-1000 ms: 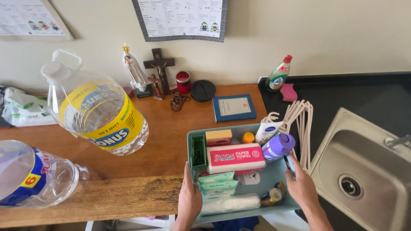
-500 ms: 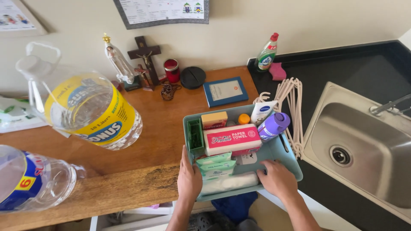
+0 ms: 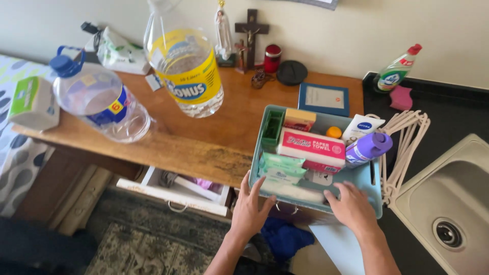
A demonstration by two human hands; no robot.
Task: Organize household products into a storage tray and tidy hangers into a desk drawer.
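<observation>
On the far left of the wooden table [image 3: 168,147] a white and green packet [image 3: 31,102] sits at the edge. Next to it a big clear water jug with a blue cap [image 3: 99,99] lies on its side. A bigger clear jug with a yellow label [image 3: 186,66] is tipped beside it. They look smooth and hard, like plastic.

Below the table edge a drawer [image 3: 175,196] hangs open.

Now your hands. Your left hand [image 3: 250,206] rests on the near left corner of the blue-green tray [image 3: 376,196]. The fingers are spread and point away from you, thumb out to the side. Your right hand [image 3: 351,206] lies on the near right edge, curled over the rim. Both hands touch the tray, and both are about as near. The tray sits just past your fingers, half on the table and half over the edge. Its long side runs away from you.

Inside the tray are soft green wipe packs [image 3: 281,168], a pink box of paper towels [image 3: 310,147] lying across, and a round purple bottle [image 3: 368,148] on its side.

Right of the tray lie thin white hangers [image 3: 405,142]. Past them is a shiny metal sink [image 3: 448,203].
</observation>
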